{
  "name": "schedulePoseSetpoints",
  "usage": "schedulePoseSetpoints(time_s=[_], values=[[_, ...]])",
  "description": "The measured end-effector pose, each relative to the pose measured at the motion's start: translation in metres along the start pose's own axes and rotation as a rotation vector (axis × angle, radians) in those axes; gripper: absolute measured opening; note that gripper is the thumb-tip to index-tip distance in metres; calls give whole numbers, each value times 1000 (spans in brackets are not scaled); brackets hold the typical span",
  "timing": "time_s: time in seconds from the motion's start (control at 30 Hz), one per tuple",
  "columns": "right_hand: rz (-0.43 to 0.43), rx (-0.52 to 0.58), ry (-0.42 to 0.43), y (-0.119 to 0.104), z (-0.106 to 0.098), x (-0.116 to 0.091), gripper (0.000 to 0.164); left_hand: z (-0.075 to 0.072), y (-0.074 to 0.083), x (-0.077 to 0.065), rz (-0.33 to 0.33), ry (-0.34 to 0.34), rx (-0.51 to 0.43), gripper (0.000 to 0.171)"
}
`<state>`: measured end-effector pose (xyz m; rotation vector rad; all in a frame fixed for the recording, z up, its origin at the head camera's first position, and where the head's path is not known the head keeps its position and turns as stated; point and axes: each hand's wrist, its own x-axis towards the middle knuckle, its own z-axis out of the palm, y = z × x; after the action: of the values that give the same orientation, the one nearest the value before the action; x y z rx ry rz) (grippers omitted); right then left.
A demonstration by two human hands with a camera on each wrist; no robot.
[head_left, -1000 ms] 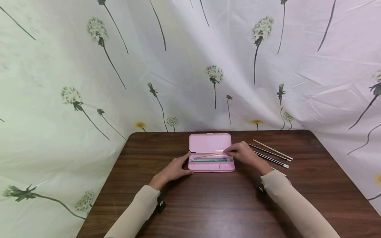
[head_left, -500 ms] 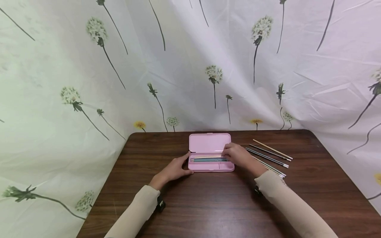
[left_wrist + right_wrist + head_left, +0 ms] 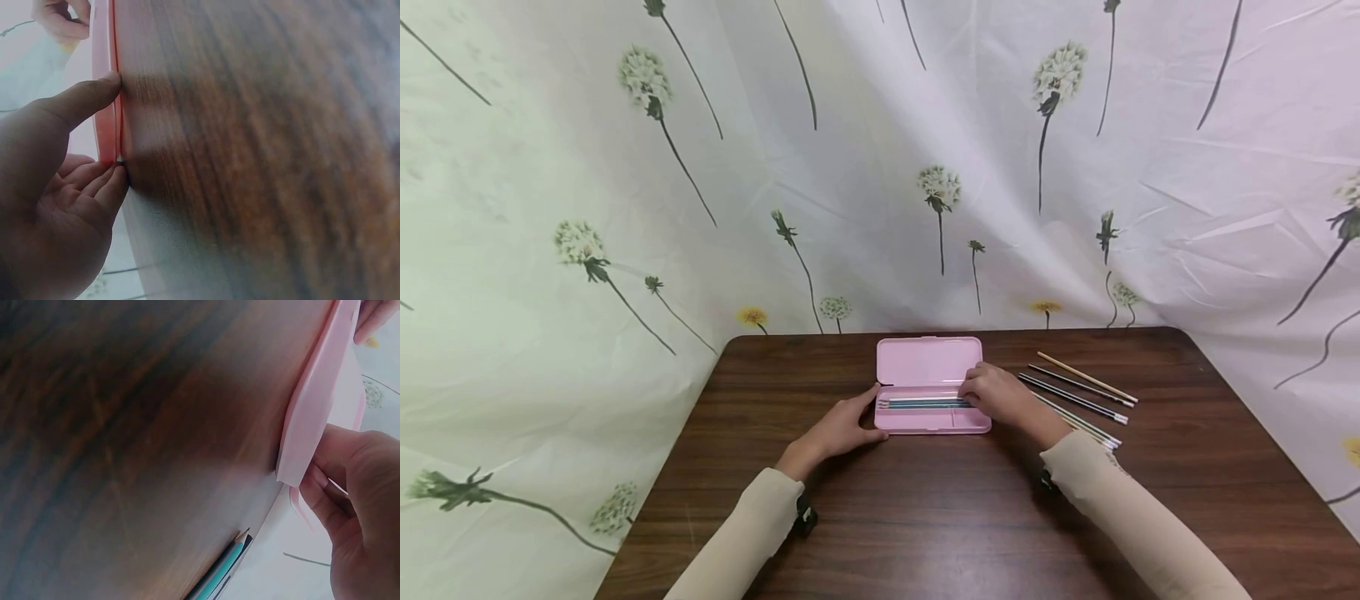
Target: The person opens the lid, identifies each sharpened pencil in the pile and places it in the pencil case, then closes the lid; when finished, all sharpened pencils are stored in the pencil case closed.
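A pink pencil case (image 3: 917, 419) lies with its lid raised on the brown table. My left hand (image 3: 838, 427) grips its left end, thumb at the front corner and fingers at the back. The left wrist view has the thumb and fingers pressing the side of the case. Several pencils (image 3: 921, 405), some teal, lie lengthwise in the long compartment. Over the right end of that compartment, my right hand (image 3: 1002, 395) reaches in with curled fingers, pinching the end of a light wooden pencil (image 3: 928, 397). Its fingertips are partly hidden by the case wall in the right wrist view.
To the right on the table (image 3: 940, 517) lie more pencils: a wooden one (image 3: 1086, 377), dark ones (image 3: 1071, 396) and light green ones (image 3: 1078, 421) near the right sleeve. A flowered cloth (image 3: 865, 167) hangs behind the table's back edge.
My right hand has moved slightly left and down, lowering the wooden pencil from a slant into the compartment beside the others. My left hand has stayed at the case's left end.
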<state>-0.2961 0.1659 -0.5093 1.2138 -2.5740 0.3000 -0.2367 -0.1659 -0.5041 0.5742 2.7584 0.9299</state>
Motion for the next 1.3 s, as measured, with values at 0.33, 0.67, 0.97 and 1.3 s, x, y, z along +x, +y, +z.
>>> schedulePoseSetpoints(time_s=[0.33,0.67,0.97,1.3], values=[[176,187,-11,9,-27,-4,11,-2,1,-1,1,3,4,92],[245,176,85,40,-66,-36,12,-1,1,0,1,5,0,92],[282,122,112,54,-89,-82,15,0,0,-1,4,6,14,92],[349,81,103,53,-97,-142,16,4,-17,4,79,2,-23,95]])
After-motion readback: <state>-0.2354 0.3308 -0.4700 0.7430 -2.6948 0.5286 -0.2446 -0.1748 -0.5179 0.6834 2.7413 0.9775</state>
